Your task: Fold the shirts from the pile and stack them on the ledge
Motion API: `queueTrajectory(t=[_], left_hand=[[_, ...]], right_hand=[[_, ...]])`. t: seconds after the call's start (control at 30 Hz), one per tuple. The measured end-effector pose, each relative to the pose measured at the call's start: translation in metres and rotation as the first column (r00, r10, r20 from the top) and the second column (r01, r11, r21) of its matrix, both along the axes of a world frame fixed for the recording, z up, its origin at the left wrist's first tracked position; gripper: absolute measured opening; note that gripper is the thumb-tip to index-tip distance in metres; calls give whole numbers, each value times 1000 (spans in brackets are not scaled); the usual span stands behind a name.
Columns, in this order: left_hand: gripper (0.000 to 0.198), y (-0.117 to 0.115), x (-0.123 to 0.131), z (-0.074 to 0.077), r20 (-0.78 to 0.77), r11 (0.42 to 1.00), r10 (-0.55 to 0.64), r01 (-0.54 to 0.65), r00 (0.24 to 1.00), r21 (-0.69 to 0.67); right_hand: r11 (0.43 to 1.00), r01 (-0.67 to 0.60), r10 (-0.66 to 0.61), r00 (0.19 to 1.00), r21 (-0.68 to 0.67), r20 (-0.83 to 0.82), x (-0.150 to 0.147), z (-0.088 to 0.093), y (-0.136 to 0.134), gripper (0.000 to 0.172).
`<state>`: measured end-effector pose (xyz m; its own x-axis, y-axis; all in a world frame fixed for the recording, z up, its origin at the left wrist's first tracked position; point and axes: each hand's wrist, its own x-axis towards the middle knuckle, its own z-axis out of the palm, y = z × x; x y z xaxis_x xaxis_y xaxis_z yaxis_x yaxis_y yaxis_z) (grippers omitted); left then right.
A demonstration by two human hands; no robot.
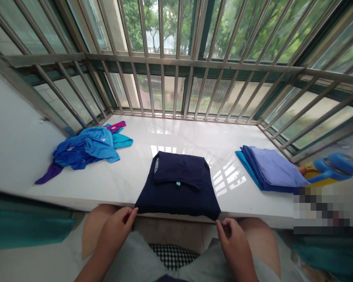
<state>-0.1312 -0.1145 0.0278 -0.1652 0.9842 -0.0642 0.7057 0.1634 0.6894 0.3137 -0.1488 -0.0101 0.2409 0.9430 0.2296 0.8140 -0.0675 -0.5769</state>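
A dark navy garment (178, 188) lies partly folded at the front edge of a white window ledge (211, 145), straight ahead of me. My left hand (114, 231) pinches its near left corner with fingers closed. At the near right corner my right hand (233, 239) pinches the cloth the same way. Both hands hang just below the ledge's front edge, above my knees.
A loose heap of blue, teal and purple clothes (85, 150) lies at the ledge's left. A folded stack of blue and lilac garments (270, 168) sits at the right, next to a blue and yellow toy (332, 166). Metal window bars (176, 62) close off the back and sides.
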Motion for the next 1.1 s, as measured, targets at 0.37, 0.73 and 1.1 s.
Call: queueTrajectory(t=[0.37, 0.73, 1.1], left_hand=[[40, 91, 59, -10, -400, 843, -281, 424, 872, 332], [33, 58, 49, -6, -373, 845, -254, 392, 892, 362], [55, 16, 1, -45, 64, 968, 81, -64, 995, -241]], right_hand=[[965, -260, 256, 920, -25, 297, -70, 20, 78, 53], [970, -194, 172, 974, 148, 149, -50, 35, 59, 36], [961, 205, -270, 847, -187, -458, -10, -49, 16, 67]])
